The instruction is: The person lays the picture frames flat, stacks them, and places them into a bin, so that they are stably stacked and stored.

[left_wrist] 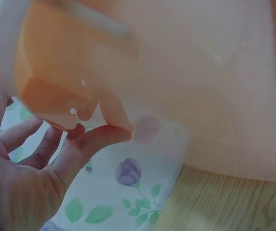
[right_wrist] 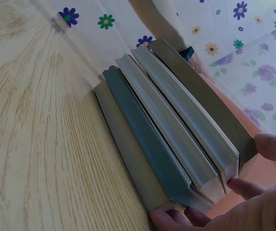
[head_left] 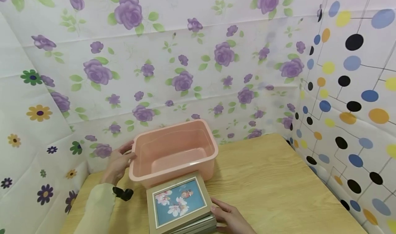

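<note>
A pink plastic basin (head_left: 182, 170) stands at the back of the table, its inside bare. At its left end my left hand (head_left: 118, 161) grips the rim; the left wrist view has the thumb (left_wrist: 92, 144) against the basin's end. In front lies a stack of several picture frames (head_left: 198, 227), touching or almost touching the basin. The top picture frame (head_left: 180, 201) shows pink blossoms on blue inside a tan border. My right hand (head_left: 231, 217) holds the stack's right side, thumb near the top frame's edge, other fingers (right_wrist: 171, 221) lower along the frames' corners.
The wooden table (head_left: 272, 182) extends to the right of the basin and frames. Behind it hangs a purple-flowered sheet (head_left: 185, 55). A dotted sheet (head_left: 346, 106) borders the right side, and a daisy-patterned sheet (head_left: 31, 141) the left. A black strap (head_left: 123, 193) sits at my left wrist.
</note>
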Motion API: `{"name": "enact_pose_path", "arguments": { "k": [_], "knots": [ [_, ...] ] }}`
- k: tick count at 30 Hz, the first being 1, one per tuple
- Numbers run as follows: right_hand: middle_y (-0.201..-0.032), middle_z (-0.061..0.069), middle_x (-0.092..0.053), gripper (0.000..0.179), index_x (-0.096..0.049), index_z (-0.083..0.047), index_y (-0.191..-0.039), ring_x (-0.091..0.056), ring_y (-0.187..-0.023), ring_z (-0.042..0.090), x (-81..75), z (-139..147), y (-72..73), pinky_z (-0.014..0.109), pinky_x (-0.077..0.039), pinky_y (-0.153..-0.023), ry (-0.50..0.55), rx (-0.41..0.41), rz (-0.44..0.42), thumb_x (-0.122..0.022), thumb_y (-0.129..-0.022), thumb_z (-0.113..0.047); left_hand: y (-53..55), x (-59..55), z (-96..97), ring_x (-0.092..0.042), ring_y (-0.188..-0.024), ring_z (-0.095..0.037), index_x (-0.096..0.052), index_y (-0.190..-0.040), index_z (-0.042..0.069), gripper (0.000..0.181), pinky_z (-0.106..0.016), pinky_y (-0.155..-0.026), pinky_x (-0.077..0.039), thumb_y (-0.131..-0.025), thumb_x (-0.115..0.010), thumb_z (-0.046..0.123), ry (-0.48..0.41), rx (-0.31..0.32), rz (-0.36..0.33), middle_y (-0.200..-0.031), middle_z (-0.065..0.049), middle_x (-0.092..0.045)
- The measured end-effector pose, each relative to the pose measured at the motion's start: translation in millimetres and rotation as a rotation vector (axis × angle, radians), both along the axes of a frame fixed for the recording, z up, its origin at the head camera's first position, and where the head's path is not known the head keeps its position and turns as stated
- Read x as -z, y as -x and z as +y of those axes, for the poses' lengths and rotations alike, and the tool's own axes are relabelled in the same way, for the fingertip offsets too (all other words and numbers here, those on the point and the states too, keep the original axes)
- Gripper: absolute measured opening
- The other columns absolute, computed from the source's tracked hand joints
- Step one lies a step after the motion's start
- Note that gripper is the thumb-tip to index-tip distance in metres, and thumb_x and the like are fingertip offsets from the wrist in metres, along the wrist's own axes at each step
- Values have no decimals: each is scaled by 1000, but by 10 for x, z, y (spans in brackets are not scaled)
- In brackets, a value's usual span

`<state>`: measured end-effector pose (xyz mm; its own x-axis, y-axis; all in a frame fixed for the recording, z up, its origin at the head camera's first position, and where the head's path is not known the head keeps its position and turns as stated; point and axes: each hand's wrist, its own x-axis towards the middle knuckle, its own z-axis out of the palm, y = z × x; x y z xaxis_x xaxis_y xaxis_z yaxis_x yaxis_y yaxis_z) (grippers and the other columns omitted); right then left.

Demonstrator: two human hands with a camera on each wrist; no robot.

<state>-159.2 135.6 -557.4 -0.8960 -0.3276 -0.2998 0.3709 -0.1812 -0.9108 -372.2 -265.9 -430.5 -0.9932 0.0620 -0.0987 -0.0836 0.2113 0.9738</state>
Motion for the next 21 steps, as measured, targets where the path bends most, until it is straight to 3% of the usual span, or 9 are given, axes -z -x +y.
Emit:
{"name": "enact_pose_path", "arguments": {
  "k": [3,6,10,13,17,19,21],
  "knots": [
    [-144,17,-72,73,-45,-12,-167,-75,-121,26,39,2,25,52,-64,-100,2,-22,-16,-68,-107,-46,26,8,23,-66,-102,1,-30,-173,9,75,-19,-81,-62,-103,-56,-2,-1,-17,-6,-173,-24,-34],
    [-146,22,-70,78,-43,-10,-167,-75,-123,29,71,40,29,55,-64,-100,-19,6,-13,-70,-105,-48,112,10,132,-69,-107,-6,-35,-171,10,73,-20,-79,-62,-103,-56,-1,-3,-10,10,-172,-24,-38],
    [-154,24,-64,85,-38,-11,-170,-72,-128,30,71,102,39,55,-62,-104,-62,33,-62,-70,-103,-54,218,21,254,-64,-133,-26,-38,-171,13,71,-21,-80,-62,-104,-58,3,-3,35,32,-174,-21,-38],
    [-156,25,-61,86,-35,-10,-171,-71,-131,32,18,69,48,56,-61,-105,-83,25,-80,-69,-104,-54,199,21,223,-52,-150,-38,-38,-171,14,69,-24,-85,-62,-105,-57,5,10,32,37,-175,-19,-37],
    [-154,28,-62,83,-31,-3,-170,-72,-128,32,-83,-48,43,58,-61,-103,-86,1,-55,-64,-109,-47,-9,8,40,-35,-163,-42,-26,-175,14,75,-42,-112,-58,-107,-59,10,65,-2,53,-180,-20,-27],
    [-153,28,-62,83,-26,2,-171,-71,-129,31,-114,-95,57,57,-61,-104,-80,-27,-49,-59,-112,-46,-190,-5,-57,-24,-167,-43,-19,-176,15,81,-54,-127,-44,-107,-62,15,88,-36,58,-182,-20,-20],
    [-154,31,-60,85,-21,7,-170,-69,-132,33,-128,-99,77,57,-59,-106,-81,-40,-41,-53,-114,-47,-380,-21,-70,-18,-169,-44,-14,-177,16,87,-62,-133,-33,-106,-65,19,112,-87,57,-183,-20,-15]
  ]
}}
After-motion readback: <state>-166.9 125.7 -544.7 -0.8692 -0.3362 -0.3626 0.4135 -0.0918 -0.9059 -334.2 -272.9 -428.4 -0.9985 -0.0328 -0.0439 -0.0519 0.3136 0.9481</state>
